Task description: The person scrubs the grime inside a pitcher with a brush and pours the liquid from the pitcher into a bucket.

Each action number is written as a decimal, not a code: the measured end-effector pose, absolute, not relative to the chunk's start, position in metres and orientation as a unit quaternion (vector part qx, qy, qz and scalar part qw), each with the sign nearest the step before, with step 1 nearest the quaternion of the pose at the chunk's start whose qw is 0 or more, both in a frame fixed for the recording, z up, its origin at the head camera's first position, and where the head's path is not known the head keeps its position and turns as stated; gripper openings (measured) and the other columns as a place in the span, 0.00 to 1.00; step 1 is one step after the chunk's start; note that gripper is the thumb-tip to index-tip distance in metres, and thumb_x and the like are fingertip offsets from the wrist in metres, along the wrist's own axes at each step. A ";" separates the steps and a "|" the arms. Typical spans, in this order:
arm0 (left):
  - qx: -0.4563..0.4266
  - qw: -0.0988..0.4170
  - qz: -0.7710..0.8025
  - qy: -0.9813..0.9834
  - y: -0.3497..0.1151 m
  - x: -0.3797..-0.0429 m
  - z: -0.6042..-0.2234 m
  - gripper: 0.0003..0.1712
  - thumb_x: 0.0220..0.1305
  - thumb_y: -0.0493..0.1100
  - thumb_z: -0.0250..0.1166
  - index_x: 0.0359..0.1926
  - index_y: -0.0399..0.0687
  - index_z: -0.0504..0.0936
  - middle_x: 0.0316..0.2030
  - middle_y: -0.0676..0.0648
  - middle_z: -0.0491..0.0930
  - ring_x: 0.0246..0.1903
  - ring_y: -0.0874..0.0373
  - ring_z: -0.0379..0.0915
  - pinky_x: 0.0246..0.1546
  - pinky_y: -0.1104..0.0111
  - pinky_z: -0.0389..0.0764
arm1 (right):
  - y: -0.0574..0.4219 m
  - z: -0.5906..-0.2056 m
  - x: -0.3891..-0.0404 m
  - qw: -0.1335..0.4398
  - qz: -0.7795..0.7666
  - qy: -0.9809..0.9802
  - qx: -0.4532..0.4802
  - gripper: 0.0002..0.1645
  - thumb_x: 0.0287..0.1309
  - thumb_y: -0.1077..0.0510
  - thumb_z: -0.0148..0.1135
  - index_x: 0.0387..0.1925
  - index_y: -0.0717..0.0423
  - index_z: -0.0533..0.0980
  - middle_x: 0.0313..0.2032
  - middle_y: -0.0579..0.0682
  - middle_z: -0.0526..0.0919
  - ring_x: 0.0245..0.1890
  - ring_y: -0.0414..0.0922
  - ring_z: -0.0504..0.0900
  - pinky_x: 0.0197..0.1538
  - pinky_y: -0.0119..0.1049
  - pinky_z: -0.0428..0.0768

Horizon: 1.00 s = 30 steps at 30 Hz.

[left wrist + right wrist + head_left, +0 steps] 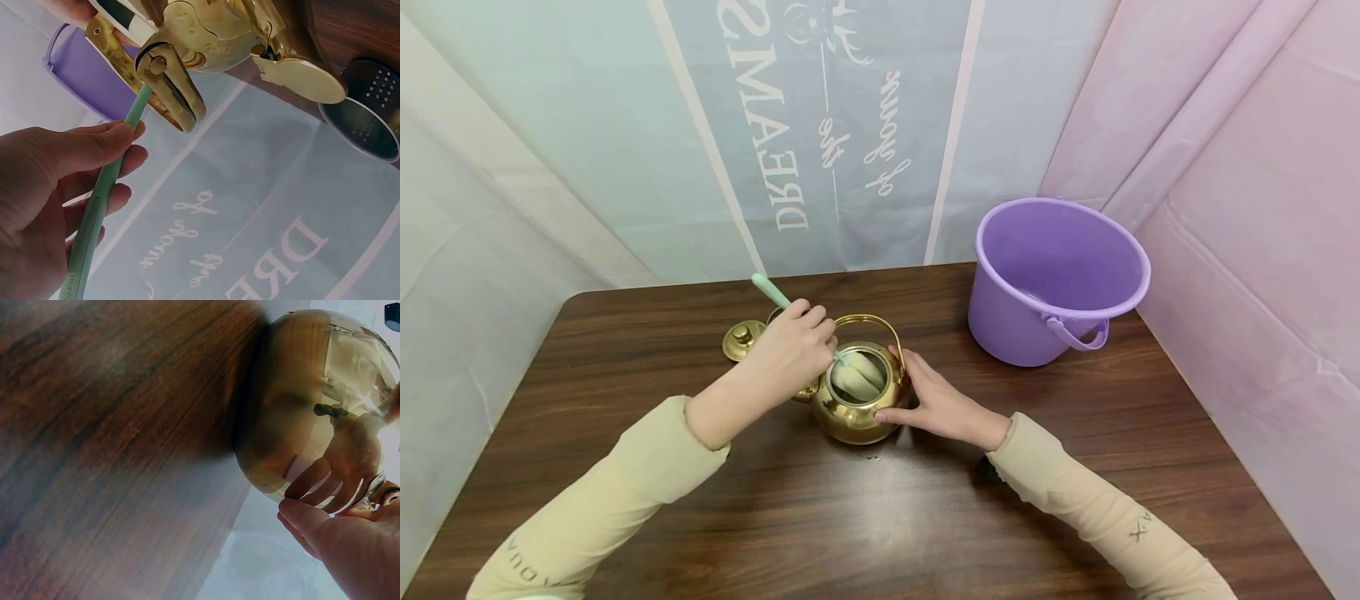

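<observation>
A gold metal kettle (850,427) stands lidless on the table, its hoop handle (868,318) raised. My left hand (797,350) grips the mint-green handle (100,194) of a brush, with the thumb laid along it. The brush's pale, bulky head (859,377) sits inside the kettle's round opening. On the kettle's right side, my right hand (936,400) holds the body, thumb at the front and fingers toward the back near the handle's base. In the right wrist view, the fingertips touch the shiny belly (300,406), which mirrors the hand.
Left of the kettle lies its gold lid (742,339), with a perforated metal strainer (369,112) close by, mostly hidden by my left hand in the head view. A purple bucket (1015,329) stands at the back right. A printed cloth (880,233) hangs behind the table.
</observation>
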<state>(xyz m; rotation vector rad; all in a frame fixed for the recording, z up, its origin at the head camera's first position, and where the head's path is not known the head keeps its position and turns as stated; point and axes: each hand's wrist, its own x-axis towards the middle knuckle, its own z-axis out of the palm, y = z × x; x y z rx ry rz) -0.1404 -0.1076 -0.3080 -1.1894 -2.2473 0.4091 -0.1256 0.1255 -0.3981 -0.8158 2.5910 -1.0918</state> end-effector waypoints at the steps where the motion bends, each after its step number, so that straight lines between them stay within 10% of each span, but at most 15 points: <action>1: -0.444 0.280 0.153 -0.838 -0.108 -0.140 -0.308 0.03 0.47 0.39 0.66 0.20 0.47 0.83 0.20 0.50 0.74 0.24 0.54 0.63 0.32 0.66 0.61 | 0.126 -0.398 -0.126 0.107 -0.370 0.880 -0.277 0.57 0.46 0.34 0.61 0.70 0.49 0.44 0.66 0.51 0.55 0.65 0.46 0.55 0.63 0.45 0.58; 30: -0.455 0.266 0.154 -0.836 -0.112 -0.138 -0.300 0.08 0.46 0.39 0.67 0.14 0.48 0.79 0.17 0.51 0.71 0.23 0.55 0.61 0.32 0.66 0.60 | 0.126 -0.400 -0.126 0.108 -0.372 0.879 -0.277 0.58 0.46 0.34 0.62 0.70 0.51 0.44 0.66 0.55 0.55 0.65 0.46 0.55 0.63 0.45 0.57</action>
